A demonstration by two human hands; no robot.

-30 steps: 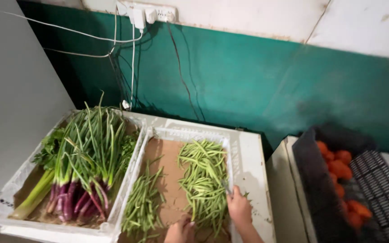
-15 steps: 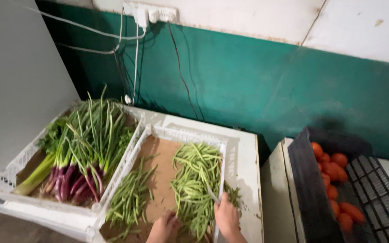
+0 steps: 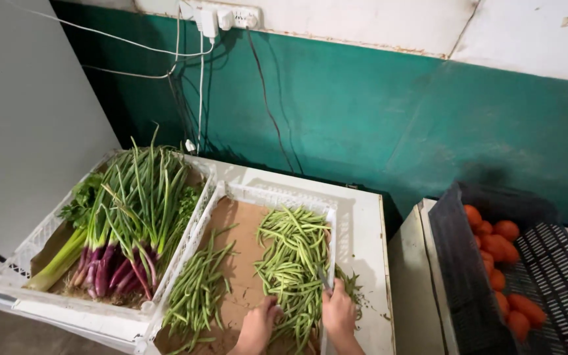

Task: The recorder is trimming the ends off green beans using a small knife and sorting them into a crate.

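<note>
Our left hand [image 3: 258, 327] and right hand [image 3: 338, 314] both rest at the near end of the larger pile of green beans [image 3: 294, 263], which lies on brown cardboard in the right half of a white slatted crate [image 3: 277, 196]. The left hand's fingers [image 3: 272, 306] are curled down into the beans, but we cannot tell whether they have closed on any. The right hand sits at the crate's right wall, fingers bent around something thin and dark, perhaps a small blade, and touching the pile's edge; how firmly it grips we cannot tell.

We judge the beans light, slender and fairly stiff, likely to snap if bent sharply, and loose enough to slide over each other. A gathered handful taken across the middle of the pods should hold together better than a pinch at the tips.

Most pods in this pile run lengthwise away from us, toward the green wall [image 3: 389, 125], with some lying askew near the top. A smaller heap of beans [image 3: 198, 292] to the left points much the same way, leaning slightly right.

Beside it, a second white crate [image 3: 27, 253] holds purple-based spring onions [image 3: 126, 223]. To our right, a black crate [image 3: 455, 263] holds orange fruit [image 3: 494, 246].
</note>
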